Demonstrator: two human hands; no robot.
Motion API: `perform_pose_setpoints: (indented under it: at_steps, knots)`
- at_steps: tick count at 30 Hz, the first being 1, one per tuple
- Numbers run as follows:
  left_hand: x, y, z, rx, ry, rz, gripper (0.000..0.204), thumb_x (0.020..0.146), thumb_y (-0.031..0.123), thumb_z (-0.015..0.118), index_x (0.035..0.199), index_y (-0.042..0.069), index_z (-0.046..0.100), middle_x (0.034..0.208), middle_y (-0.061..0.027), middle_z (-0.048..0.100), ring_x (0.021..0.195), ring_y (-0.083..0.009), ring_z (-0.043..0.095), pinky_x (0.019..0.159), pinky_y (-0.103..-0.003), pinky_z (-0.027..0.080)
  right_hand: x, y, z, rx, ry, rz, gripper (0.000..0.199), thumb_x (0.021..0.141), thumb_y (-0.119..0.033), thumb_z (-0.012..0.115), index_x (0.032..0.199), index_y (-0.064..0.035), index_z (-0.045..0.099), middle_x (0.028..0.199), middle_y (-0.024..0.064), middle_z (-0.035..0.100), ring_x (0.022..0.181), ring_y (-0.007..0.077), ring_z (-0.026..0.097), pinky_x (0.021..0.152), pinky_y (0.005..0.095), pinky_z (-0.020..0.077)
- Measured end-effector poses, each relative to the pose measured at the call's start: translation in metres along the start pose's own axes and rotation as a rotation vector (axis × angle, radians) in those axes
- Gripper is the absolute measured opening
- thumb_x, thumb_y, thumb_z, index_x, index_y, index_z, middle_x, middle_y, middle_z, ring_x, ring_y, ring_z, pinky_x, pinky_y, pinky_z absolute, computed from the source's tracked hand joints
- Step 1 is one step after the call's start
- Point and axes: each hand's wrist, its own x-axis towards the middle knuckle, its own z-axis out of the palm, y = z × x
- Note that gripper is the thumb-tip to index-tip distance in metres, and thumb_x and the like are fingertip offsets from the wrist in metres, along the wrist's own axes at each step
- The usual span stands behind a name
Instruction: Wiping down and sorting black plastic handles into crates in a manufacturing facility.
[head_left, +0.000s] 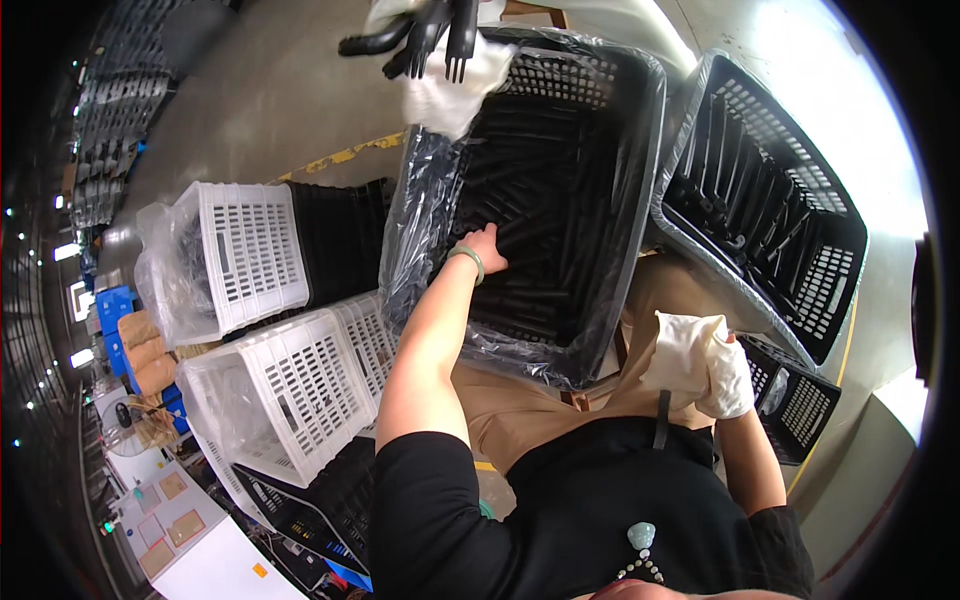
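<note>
My left hand [482, 250], bare with a green bangle on its wrist, reaches into a black crate [622, 215] lined with clear plastic. Its fingers curl down among dark, rod-like parts [535, 205]; whatever they grip is hidden. Near my lap, my right hand [732, 385] wears a white glove and is closed on a limp white glove [682, 350]. At the crate's far left corner, another person's white-gloved hand [450, 95] holds several black parts with pronged ends [440, 40].
A second black crate [835, 250] with long black parts stands to the right, a smaller black crate [805, 415] below it. Stacked white crates [310, 395] and a white crate with plastic film [255, 255] stand left. A white table [200, 530] is lower left.
</note>
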Motion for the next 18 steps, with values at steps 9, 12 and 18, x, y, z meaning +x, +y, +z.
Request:
perform_pose_setpoints:
  at_steps: [9, 12, 18]
  knots:
    - [-0.029, 0.016, 0.011, 0.188, 0.191, 0.033, 0.068, 0.063, 0.025, 0.084, 0.113, 0.004, 0.043, 0.106, -0.0192, 0.061, 0.1, -0.035, 0.062, 0.086, -0.041, 0.052, -0.005, -0.045, -0.008, -0.485, 0.018, -0.303, 0.054, 0.057, -0.007, 0.063, 0.11, -0.0015, 0.055, 0.1, 0.0217, 0.06, 0.092, 0.0446, 0.057, 0.078, 0.0462, 0.0501]
    - [-0.047, 0.025, -0.004, 0.213, 0.215, 0.03, 0.067, 0.063, 0.026, 0.084, 0.111, 0.002, 0.043, 0.102, -0.02, 0.063, 0.099, -0.0354, 0.063, 0.085, -0.042, 0.053, -0.005, -0.045, -0.012, -0.479, 0.086, -0.482, 0.058, 0.052, -0.004, 0.064, 0.109, -0.0017, 0.055, 0.098, 0.0217, 0.059, 0.092, 0.0455, 0.057, 0.078, 0.0472, 0.0501]
    - [-0.115, 0.003, -0.028, -0.814, 0.458, 0.285, 0.062, 0.07, 0.027, 0.078, 0.116, -0.001, 0.047, 0.096, -0.0143, 0.065, 0.083, -0.0285, 0.066, 0.079, -0.039, 0.054, 0.018, -0.052, 0.0, -0.344, 0.045, -0.586, 0.06, 0.054, -0.006, 0.07, 0.112, -0.0026, 0.056, 0.102, 0.0204, 0.061, 0.096, 0.0447, 0.058, 0.08, 0.0463, 0.0505]
